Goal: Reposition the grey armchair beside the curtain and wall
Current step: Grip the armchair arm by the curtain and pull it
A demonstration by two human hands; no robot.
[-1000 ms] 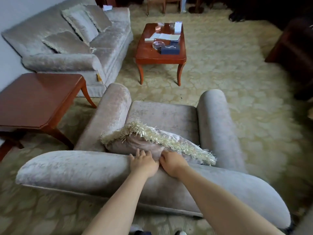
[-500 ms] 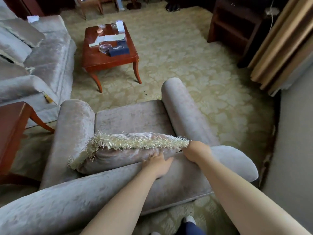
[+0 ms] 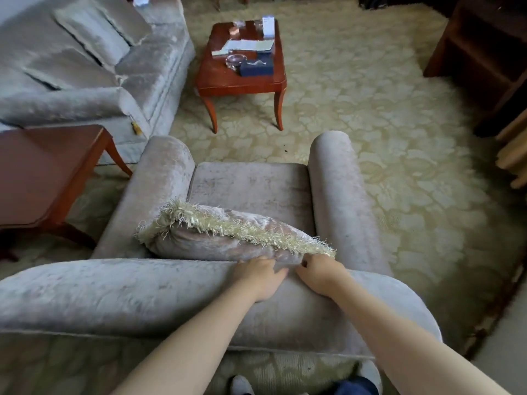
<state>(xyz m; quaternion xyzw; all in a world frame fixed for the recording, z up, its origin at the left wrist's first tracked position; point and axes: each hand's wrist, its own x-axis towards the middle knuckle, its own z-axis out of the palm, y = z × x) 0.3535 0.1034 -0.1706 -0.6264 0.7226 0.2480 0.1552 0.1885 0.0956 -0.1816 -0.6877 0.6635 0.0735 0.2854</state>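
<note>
No text, label, brand, number or sign can be read anywhere in the view. The papers [image 3: 247, 46] lying on the coffee table [image 3: 242, 81] near its far edge look white and blank from here; any print on them is too small and blurred to make out. The tall white box [image 3: 268, 27] at the table's far right corner and the dark blue box [image 3: 256, 67] towards its right edge show no legible marking either. The small yellow tag [image 3: 137, 129] hanging at the sofa's [image 3: 148, 67] front corner carries nothing that can be told.
</note>
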